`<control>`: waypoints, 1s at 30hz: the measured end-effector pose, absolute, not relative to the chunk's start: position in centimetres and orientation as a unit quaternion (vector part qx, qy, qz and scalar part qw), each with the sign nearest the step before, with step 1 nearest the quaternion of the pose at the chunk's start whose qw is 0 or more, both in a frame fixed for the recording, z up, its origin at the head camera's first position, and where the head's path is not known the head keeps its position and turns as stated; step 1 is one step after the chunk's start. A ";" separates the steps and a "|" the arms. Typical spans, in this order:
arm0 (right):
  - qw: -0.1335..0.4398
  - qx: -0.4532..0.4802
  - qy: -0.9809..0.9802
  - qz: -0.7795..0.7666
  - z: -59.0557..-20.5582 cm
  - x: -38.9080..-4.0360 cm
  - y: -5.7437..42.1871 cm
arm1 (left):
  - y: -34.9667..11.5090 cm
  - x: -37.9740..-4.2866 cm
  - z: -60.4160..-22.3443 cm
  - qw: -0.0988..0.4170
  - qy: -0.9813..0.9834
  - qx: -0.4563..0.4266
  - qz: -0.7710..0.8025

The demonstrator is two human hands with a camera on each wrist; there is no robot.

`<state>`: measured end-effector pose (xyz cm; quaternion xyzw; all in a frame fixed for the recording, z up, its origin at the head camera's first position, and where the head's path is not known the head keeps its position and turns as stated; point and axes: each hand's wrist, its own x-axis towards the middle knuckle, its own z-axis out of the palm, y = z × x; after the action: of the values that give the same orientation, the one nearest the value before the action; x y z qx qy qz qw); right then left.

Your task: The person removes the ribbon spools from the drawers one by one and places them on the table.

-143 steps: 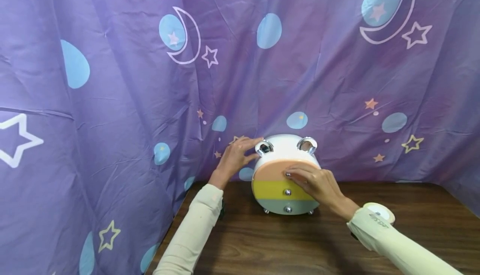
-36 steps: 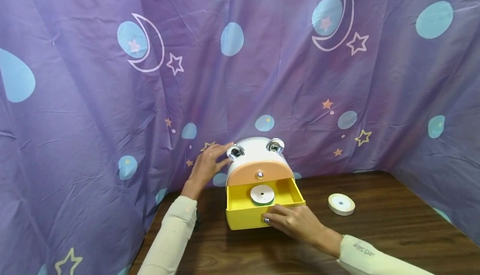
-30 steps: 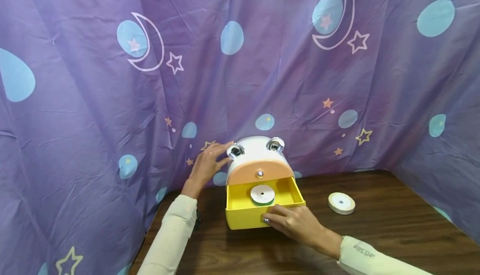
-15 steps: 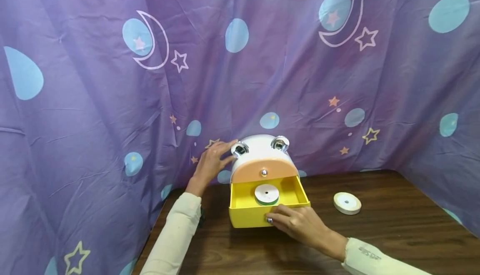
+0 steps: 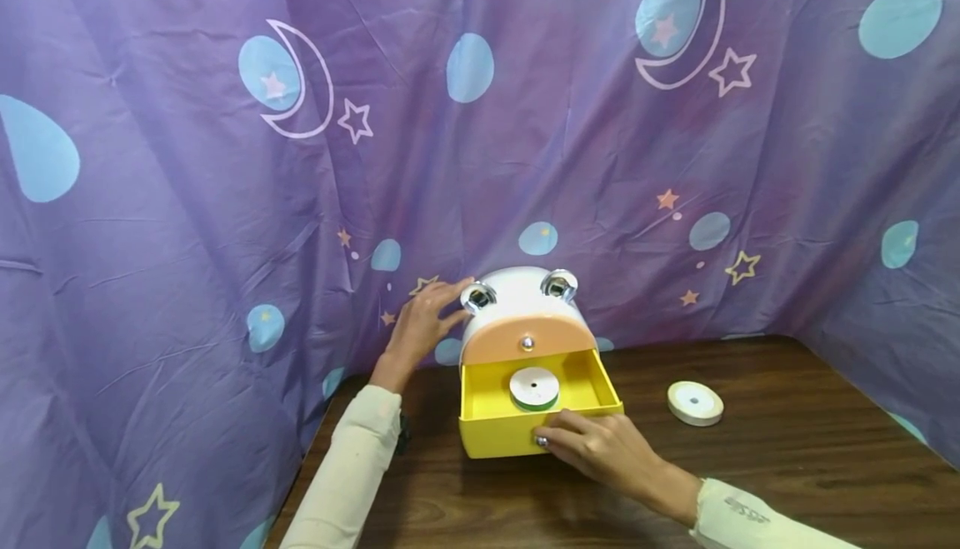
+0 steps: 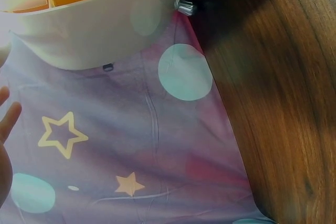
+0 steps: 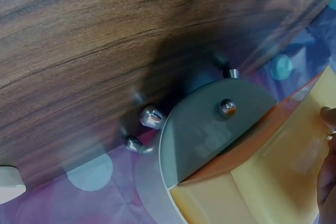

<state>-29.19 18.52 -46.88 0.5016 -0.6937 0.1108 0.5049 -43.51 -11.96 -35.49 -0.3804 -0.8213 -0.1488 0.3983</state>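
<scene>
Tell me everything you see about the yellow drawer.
The yellow drawer looks like smooth plastic, with a shiny round knob on its front. It sits pulled out from a white cabinet, between a closed orange drawer above and a closed grey-green drawer below. The right hand pinches its knob; a white spool with a green edge lies inside.
</scene>
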 end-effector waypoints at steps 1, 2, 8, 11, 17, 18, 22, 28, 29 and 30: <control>0.501 0.502 -0.696 0.115 -46.9 -29.1 18.5 | -12.0 -43.5 -35.5 0.398 -0.821 -0.380 -0.149; 0.497 0.503 -0.697 0.119 -46.8 -29.0 18.5 | -12.0 -43.5 -35.5 0.398 -0.822 -0.380 -0.150; 0.478 0.505 -0.703 0.147 -45.8 -28.3 19.0 | -12.1 -43.4 -35.7 0.400 -0.819 -0.382 -0.155; 0.485 0.489 -0.708 0.158 -44.8 -28.2 19.4 | -12.2 -43.4 -35.6 0.400 -0.819 -0.381 -0.155; 0.501 0.441 -0.722 0.179 -42.8 -28.7 20.0 | -12.3 -43.4 -35.5 0.386 -0.829 -0.373 -0.158; 0.499 0.432 -0.729 0.183 -42.5 -28.9 20.1 | -12.3 -43.4 -35.5 0.386 -0.829 -0.373 -0.158; 0.464 0.393 -0.769 0.199 -41.7 -29.6 20.4 | -12.3 -43.6 -35.6 0.392 -0.823 -0.379 -0.159; 0.356 0.319 -0.857 0.192 -41.0 -31.2 20.2 | -12.1 -43.8 -35.8 0.403 -0.815 -0.385 -0.157; 0.336 0.310 -0.870 0.187 -40.8 -31.5 20.1 | -12.1 -43.8 -35.8 0.403 -0.815 -0.385 -0.156; 0.318 0.301 -0.881 0.178 -40.7 -31.8 20.1 | -12.0 -43.9 -35.8 0.403 -0.815 -0.386 -0.156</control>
<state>-31.84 20.05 -40.74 0.3011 -0.8811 0.1778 0.3183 -43.88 -12.01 -35.78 -0.3856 -0.8152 -0.1560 0.4030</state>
